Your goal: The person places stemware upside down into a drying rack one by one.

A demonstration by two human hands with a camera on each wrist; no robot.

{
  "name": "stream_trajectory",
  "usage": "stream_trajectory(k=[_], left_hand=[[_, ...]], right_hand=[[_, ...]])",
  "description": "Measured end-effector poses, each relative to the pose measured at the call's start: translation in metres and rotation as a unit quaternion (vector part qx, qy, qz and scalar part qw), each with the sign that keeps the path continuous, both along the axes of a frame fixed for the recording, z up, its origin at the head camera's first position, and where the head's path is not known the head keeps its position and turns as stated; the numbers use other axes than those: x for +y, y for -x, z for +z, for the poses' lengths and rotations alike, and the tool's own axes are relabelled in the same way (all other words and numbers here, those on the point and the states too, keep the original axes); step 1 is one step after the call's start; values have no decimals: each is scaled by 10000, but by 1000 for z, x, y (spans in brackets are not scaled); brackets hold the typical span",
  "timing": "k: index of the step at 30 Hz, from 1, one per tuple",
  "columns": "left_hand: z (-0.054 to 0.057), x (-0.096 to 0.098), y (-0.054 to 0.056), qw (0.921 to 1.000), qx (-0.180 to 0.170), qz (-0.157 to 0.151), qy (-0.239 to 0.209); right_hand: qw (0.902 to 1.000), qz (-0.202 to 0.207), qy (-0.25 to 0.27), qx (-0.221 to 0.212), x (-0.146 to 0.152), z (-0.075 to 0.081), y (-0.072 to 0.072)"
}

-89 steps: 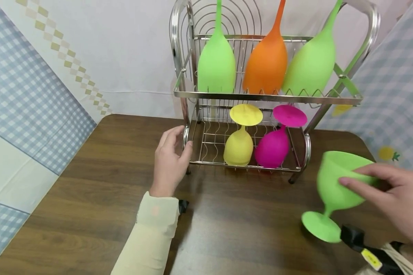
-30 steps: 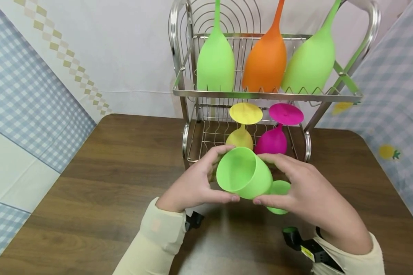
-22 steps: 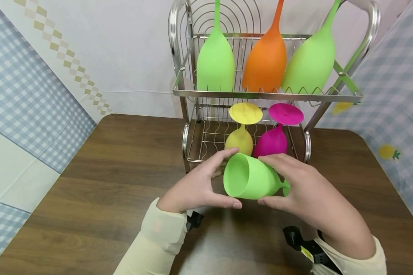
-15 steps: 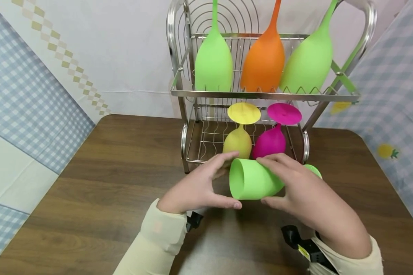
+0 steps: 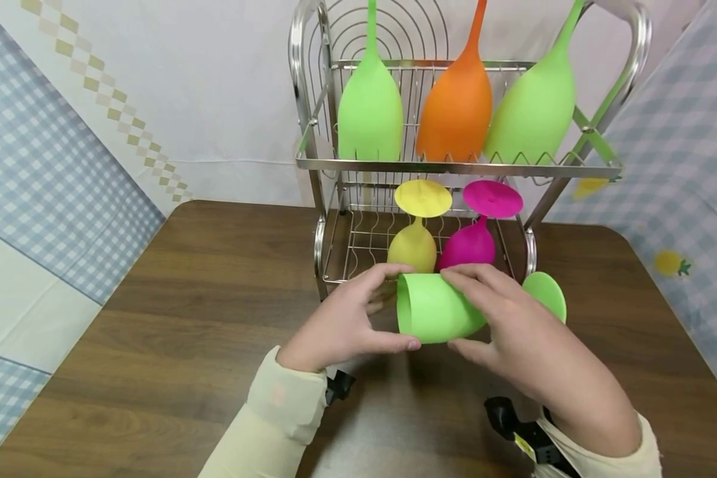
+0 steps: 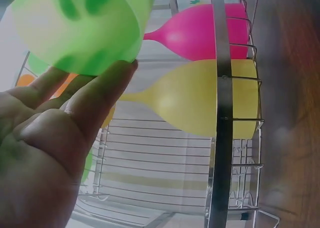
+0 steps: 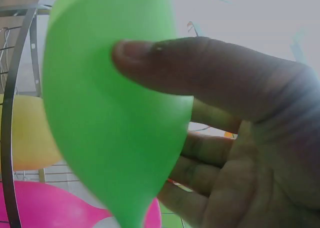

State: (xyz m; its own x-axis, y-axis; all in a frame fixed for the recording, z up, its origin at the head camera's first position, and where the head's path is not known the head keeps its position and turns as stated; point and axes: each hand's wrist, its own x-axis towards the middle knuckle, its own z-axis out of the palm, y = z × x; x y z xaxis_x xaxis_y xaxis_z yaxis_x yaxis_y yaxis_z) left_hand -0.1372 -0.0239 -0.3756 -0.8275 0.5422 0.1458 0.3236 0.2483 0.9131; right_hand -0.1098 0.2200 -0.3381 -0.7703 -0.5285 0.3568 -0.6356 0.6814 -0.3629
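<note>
A green goblet (image 5: 442, 312) lies on its side in the air in front of the rack, its mouth to the left and its round foot (image 5: 545, 296) to the right. My right hand (image 5: 526, 338) grips the bowl, thumb below and fingers over the top; the thumb (image 7: 155, 63) lies across the bowl in the right wrist view. At the mouth, my left hand (image 5: 346, 318) holds the rim between thumb and fingers. Behind the goblet, a yellow goblet (image 5: 412, 245) and a magenta goblet (image 5: 469, 244) stand upside down on the lower tier.
The two-tier metal rack (image 5: 454, 167) stands at the back of the wooden table (image 5: 215, 318). Its upper tier bears two upturned green goblets (image 5: 370, 113) (image 5: 534, 109) with an orange one (image 5: 457, 109) between them. Patterned cloth (image 5: 48, 159) hangs around the table.
The green goblet has come from the table's right side to the middle, where both hands meet it. It has turned, its mouth swinging left and its foot right. My left hand has left the rack's side.
</note>
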Motion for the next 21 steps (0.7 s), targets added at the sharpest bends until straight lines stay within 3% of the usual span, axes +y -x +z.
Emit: stream_trajectory(k=[3, 6, 8, 10, 12, 13, 14, 15, 18, 19, 21], left_hand=[[1, -2, 1, 9989, 31, 42, -457], [2, -3, 1, 9952, 77, 122, -969], [3, -4, 2, 9914, 124, 204, -1288], [4, -5, 1, 9868, 212, 280, -1582], [5, -6, 1, 9810, 301, 299, -1893], [6, -7, 1, 9780, 358, 301, -2032], [7, -7, 0, 9752, 407, 308, -2153], [7, -8, 0, 9726, 451, 313, -2259], [8, -9, -1, 9670, 491, 337, -2477], [9, -9, -1, 9655, 483, 331, -2538], [9, -10, -2, 9627, 444, 316, -2652]], right_hand=[[9970, 262, 631, 371, 1, 3, 0], [9825, 572, 1624, 710, 3, 8, -3], [9582, 996, 2598, 662, 3, 12, -5], [9211, 1605, 3508, 530, 4, 14, -7], [8892, 2193, 4004, 301, 6, 15, -7], [8794, 2415, 4100, 146, 7, 15, -7], [8804, 2492, 4036, 49, 9, 14, -7], [8898, 2461, 3844, -13, 11, 14, -6], [9398, 1763, 2917, -237, 16, 11, -5], [9525, 1442, 2657, -369, 16, 9, -4], [9582, 1024, 2561, -761, 15, 8, -2]])
